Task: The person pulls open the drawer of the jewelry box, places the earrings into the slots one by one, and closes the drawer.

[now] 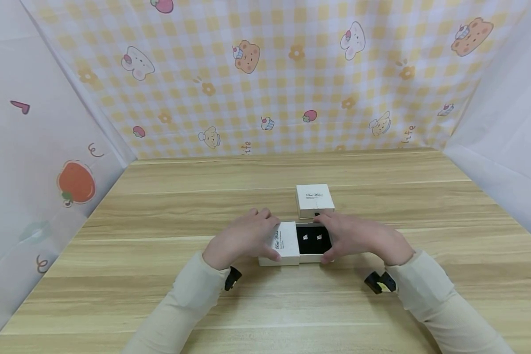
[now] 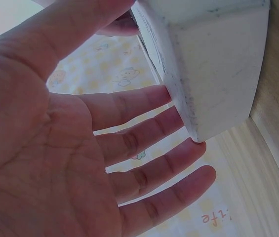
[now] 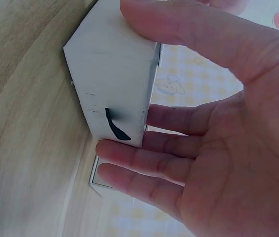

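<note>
From the head camera, your left hand (image 1: 243, 238) grips the white sleeve (image 1: 285, 243) while your right hand (image 1: 358, 238) clasps the black drawer (image 1: 311, 239), steadying both on the table (image 1: 159, 295). Left wrist: fingers (image 2: 144, 106) brace the sleeve (image 2: 213, 69). Right wrist: thumb and fingers (image 3: 174, 118) pinch the drawer's end (image 3: 112, 74).

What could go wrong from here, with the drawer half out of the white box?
1. The two small earrings sit exposed on the black drawer insert; a jerk could shake them loose.
2. The left hand grips the white cardboard sleeve and the right hand the drawer end; pulling too far may drop the drawer.
3. The second white box stands just behind; knuckles might knock it.
</note>
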`<state>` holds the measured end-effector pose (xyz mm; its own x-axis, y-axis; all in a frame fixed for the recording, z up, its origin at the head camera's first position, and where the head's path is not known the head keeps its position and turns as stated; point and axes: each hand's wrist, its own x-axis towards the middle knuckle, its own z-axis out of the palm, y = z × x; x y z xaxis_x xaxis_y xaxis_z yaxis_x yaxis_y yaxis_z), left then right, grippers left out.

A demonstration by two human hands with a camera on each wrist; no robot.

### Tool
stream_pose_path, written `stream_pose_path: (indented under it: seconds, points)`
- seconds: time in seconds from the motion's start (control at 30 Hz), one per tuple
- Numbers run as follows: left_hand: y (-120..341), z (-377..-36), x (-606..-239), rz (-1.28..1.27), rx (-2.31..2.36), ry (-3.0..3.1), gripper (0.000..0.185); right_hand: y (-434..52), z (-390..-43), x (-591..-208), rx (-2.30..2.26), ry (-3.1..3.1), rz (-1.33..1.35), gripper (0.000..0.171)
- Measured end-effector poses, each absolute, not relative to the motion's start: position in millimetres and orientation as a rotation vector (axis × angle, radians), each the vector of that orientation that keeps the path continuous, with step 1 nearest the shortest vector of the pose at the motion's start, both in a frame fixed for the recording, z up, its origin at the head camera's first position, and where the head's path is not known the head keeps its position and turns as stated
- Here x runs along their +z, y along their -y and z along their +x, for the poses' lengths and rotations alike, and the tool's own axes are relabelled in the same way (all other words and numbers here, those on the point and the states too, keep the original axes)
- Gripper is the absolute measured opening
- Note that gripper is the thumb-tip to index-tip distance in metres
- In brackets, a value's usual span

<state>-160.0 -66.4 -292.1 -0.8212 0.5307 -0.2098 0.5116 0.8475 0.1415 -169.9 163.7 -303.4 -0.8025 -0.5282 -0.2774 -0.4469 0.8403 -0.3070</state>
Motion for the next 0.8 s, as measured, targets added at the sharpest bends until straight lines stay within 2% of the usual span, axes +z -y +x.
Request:
stream_pose_path:
  seconds: [0.8]
  points:
    - [65.0,-159.6,-291.6,0.792,0.126,-2.782,0.073,-157.1,-168.7,-308.6,-0.398,-2.670,-0.802,0.082]
